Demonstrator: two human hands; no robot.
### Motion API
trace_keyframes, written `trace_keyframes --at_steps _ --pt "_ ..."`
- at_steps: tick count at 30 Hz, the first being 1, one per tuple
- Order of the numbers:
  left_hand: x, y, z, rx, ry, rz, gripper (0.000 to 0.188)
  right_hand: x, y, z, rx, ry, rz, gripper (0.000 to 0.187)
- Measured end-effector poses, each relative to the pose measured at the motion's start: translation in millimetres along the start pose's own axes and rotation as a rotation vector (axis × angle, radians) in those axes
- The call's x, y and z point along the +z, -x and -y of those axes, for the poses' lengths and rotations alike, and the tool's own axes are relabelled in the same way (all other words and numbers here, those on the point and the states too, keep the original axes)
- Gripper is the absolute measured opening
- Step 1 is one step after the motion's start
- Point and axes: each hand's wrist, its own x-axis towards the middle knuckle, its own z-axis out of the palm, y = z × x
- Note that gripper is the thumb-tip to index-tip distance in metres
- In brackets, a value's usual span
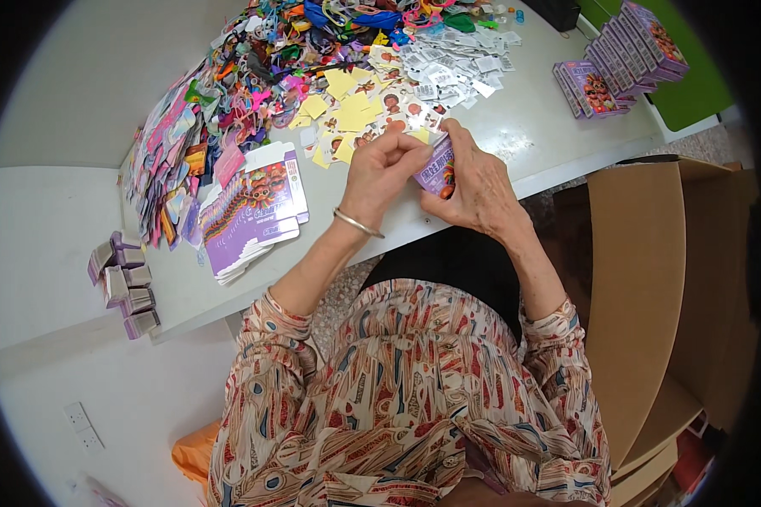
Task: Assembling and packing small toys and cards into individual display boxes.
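Observation:
A small purple printed carton (437, 171) is between my two hands, above the front edge of the table. My right hand (484, 188) wraps round its right side, with the thumb low and the fingers at the top. My left hand (382, 173), a metal bangle at its wrist, is closed, with thumb and forefinger pinched at the carton's upper left edge. The fingers hide part of that edge. Just beyond my hands lie yellow paper slips (355, 114) and small picture cards (395, 103).
Flattened purple cartons (258, 215) lie stacked at left. Behind are a heap of colourful small items (254, 89) and white packets (457, 63). Filled purple boxes (600, 89) stand at far right. A large open cardboard box (638, 279) is to my right. Purple-grey bundles (127, 283) sit beyond the table's left edge.

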Motion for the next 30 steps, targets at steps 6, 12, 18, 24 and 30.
trace_keyframes --at_steps 6,12,18,24,30 --pt "11 -1 -14 -0.018 0.095 -0.007 0.023 0 1 -1 -0.005 -0.02 -0.013 0.083" --pt "12 -6 1 0.166 -0.105 -0.087 0.024 2 2 -3 -0.048 -0.02 -0.085 0.083" --pt "8 -5 -4 0.057 -0.048 -0.052 0.027 3 3 -6 -0.03 -0.066 -0.065 0.084" --pt "9 -8 -1 0.09 -0.102 -0.074 0.027 3 4 -7 -0.036 -0.076 -0.065 0.085" --pt "7 -11 0 0.053 -0.136 -0.096 0.027 3 3 -7 -0.057 -0.066 -0.072 0.084"
